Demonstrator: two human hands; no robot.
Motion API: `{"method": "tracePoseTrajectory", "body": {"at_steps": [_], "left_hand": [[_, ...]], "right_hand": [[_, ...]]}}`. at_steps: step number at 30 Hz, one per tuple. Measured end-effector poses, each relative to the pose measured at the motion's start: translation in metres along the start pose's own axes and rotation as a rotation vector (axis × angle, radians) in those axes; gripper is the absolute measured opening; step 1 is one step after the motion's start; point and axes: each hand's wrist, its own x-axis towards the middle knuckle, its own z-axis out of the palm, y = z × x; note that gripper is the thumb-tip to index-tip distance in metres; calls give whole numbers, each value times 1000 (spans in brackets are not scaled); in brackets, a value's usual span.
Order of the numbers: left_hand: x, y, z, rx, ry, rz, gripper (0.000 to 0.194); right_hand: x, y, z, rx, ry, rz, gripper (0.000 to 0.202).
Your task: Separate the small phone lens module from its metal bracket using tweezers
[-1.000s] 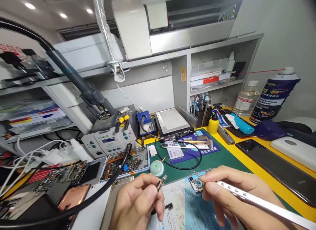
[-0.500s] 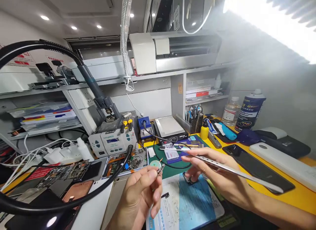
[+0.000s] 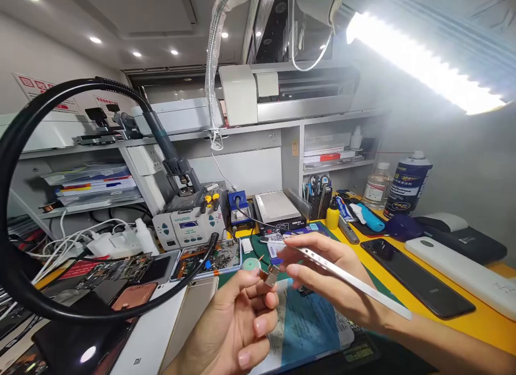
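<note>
My left hand [image 3: 237,321] is closed, pinching a small metal phone part with an orange-brown flex strip [image 3: 271,277] between thumb and fingers above the work surface. My right hand [image 3: 326,273] is closed around a slim silver tool with a row of holes [image 3: 355,281], which slants back over the wrist; its front end is hidden by the fingers. The right fingertips are close beside the phone part; contact cannot be made out. Beneath the hands lies a blue and white printed pad [image 3: 310,326]. A small dark piece on it is mostly hidden under my right hand.
A round green-topped container [image 3: 251,264] sits just behind my left hand. Left are a parts tray [image 3: 237,267], a thick black hose [image 3: 177,291] and several phones. A black phone [image 3: 417,275] lies right. A soldering station [image 3: 195,224] stands behind.
My right hand has moved left and closer to my left hand, carrying the silver tool. The left hand has turned the small phone part so more of its metal face shows. The camera view has shifted slightly.
</note>
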Motion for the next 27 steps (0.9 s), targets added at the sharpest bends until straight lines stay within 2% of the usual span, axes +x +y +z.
{"method": "tracePoseTrajectory", "body": {"at_steps": [4, 8, 10, 13, 16, 18, 21, 27], "left_hand": [[-2, -5, 2, 16, 36, -38, 31], [-4, -16, 5, 105, 121, 53, 29], [-4, -24, 5, 204, 190, 183, 33], [-1, -38, 1, 435, 349, 501, 39], [4, -49, -4, 692, 542, 819, 27], [6, -53, -4, 832, 620, 978, 22], [7, -57, 1, 994, 672, 1126, 18], [9, -64, 11, 1166, 717, 1270, 18]], "right_hand": [[-9, -3, -2, 84, -43, 55, 29], [-12, -2, 1, 165, -47, 139, 25], [-11, 0, 1, 194, -39, 159, 24], [-12, 2, 1, 249, -48, 189, 25], [-15, 3, 1, 323, -100, 252, 24], [-18, 4, 2, 384, -138, 303, 25], [-20, 8, 4, 479, -182, 368, 28], [-16, 17, 5, 571, -179, 407, 22]]}}
